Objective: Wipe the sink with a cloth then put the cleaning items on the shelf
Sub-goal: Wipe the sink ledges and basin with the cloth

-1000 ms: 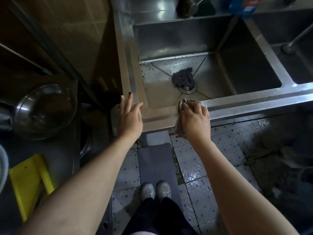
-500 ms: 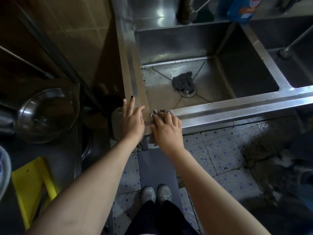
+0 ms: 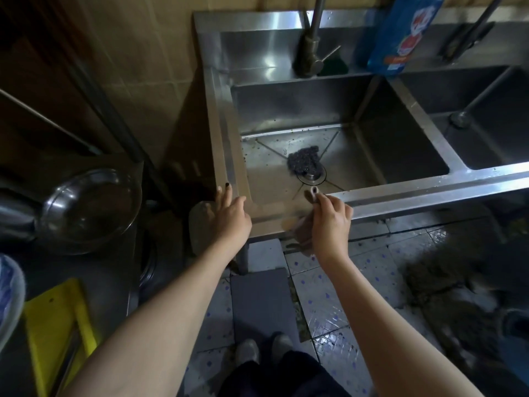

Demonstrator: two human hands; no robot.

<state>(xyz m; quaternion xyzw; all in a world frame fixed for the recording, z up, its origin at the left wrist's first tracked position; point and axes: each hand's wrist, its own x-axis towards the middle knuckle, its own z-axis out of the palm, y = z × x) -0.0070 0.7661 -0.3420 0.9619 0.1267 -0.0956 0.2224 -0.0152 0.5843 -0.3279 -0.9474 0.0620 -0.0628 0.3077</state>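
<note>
From the head camera, the right hand (image 3: 332, 222) grips a bunched brownish cloth (image 3: 299, 232) on the front rim of the steel sink (image 3: 415, 190), at six o'clock of the basin. The left hand (image 3: 232, 216) rests flat with straight fingers on the corner at seven o'clock. The cloth looks soft, limp and light, probably damp, so it is best held wadded in the palm. A wiry dark scourer (image 3: 304, 161) sits on the drain, and a smooth blue bottle (image 3: 400, 35) stands at one o'clock.

steel bowl (image 3: 91, 210), yellow board (image 3: 54, 319)
</note>
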